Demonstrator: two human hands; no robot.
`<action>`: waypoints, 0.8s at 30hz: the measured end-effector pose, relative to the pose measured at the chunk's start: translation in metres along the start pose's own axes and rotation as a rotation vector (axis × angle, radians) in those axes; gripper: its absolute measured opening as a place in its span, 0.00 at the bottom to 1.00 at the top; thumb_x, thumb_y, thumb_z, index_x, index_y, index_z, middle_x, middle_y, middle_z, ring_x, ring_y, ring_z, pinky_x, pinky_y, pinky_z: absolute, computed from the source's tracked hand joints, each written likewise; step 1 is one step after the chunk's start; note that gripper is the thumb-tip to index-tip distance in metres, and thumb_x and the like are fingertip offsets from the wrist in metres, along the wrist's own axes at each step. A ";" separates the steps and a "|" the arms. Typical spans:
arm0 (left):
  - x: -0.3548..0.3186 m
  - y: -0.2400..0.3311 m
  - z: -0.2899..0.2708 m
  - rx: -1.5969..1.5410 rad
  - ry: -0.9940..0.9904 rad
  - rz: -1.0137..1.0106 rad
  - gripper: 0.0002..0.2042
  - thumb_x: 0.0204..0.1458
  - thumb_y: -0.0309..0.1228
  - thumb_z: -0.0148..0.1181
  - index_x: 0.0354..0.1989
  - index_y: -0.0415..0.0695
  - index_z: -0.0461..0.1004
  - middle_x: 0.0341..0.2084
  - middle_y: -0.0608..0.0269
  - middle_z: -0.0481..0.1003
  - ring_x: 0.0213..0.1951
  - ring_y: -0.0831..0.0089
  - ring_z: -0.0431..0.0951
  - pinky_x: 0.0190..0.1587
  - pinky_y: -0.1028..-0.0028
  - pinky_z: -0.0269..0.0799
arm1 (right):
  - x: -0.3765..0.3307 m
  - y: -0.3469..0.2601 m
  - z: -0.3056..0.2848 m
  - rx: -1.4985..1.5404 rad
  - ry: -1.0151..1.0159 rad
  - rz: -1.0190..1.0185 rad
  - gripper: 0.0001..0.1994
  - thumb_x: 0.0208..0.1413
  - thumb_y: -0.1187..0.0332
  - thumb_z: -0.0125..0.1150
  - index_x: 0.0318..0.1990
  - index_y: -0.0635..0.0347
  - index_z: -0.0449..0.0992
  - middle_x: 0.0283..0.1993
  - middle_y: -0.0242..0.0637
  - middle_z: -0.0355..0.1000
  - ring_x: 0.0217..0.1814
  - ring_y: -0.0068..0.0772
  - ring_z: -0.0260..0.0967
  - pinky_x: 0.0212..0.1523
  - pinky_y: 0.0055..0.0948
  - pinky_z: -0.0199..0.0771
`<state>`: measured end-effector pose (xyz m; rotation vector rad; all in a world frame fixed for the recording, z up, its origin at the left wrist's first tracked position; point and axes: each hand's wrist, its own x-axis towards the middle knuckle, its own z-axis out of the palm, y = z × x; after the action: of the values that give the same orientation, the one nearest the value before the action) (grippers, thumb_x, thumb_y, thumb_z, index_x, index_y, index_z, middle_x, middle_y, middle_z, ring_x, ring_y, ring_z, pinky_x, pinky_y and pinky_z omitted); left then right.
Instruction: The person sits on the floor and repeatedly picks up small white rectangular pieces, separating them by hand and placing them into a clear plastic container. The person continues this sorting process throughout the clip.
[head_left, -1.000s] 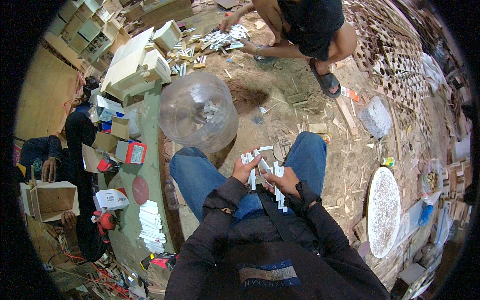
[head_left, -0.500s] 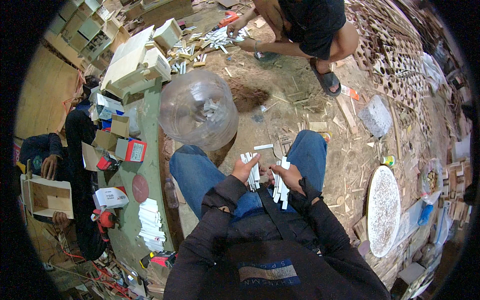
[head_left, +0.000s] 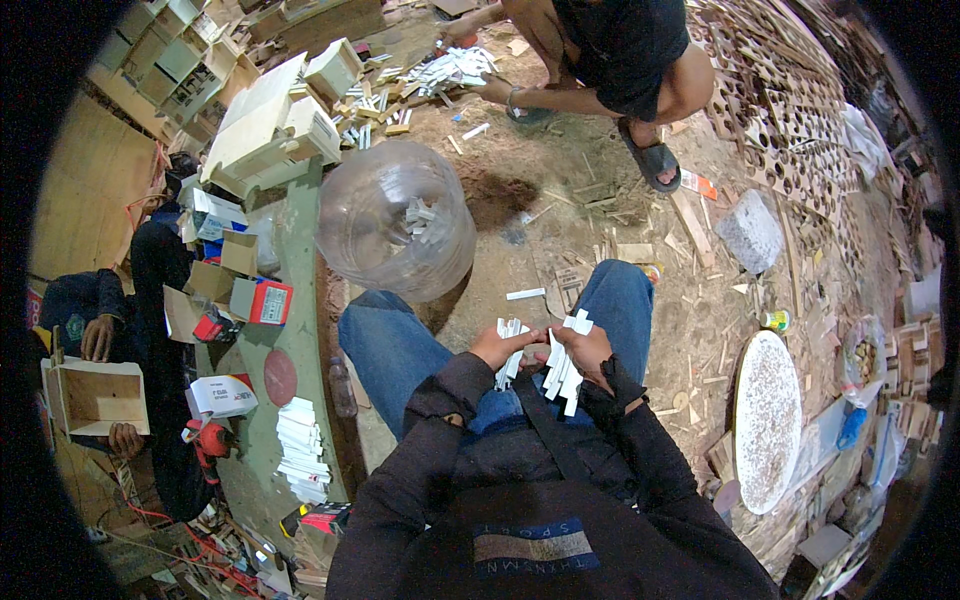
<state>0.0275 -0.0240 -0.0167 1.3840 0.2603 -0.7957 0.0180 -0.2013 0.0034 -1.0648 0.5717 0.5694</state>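
Person's left hand [head_left: 493, 347] above the lap, fingers clamped on a bunch of white strips [head_left: 509, 371]; right hand [head_left: 590, 350] just beside it, fingers closed around a second bunch [head_left: 563, 376]. Loose strip [head_left: 525, 294] on floor [head_left: 500, 260] beyond; strip pile [head_left: 302, 450] on table [head_left: 305, 325], left.

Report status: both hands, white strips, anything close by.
Left hand gripping white strips. Right hand gripping second bunch. Loose strip beyond them; clear plastic container ahead-left, apart from both hands.

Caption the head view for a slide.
Left hand and right hand each holding several white strips above blue jeans.
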 end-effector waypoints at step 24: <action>0.009 -0.002 0.001 -0.450 0.157 0.010 0.18 0.53 0.32 0.52 0.53 0.46 0.65 0.26 0.63 0.70 0.22 0.73 0.74 0.19 0.76 0.67 | -0.007 -0.018 -0.014 0.264 0.113 -0.045 0.11 0.56 0.73 0.49 0.42 0.74 0.62 0.38 0.51 0.69 0.38 0.46 0.72 0.40 0.47 0.78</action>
<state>0.0325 -0.0280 -0.0235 1.0207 0.5212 -0.5750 0.0226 -0.2213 0.0144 -0.8609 0.6999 0.3838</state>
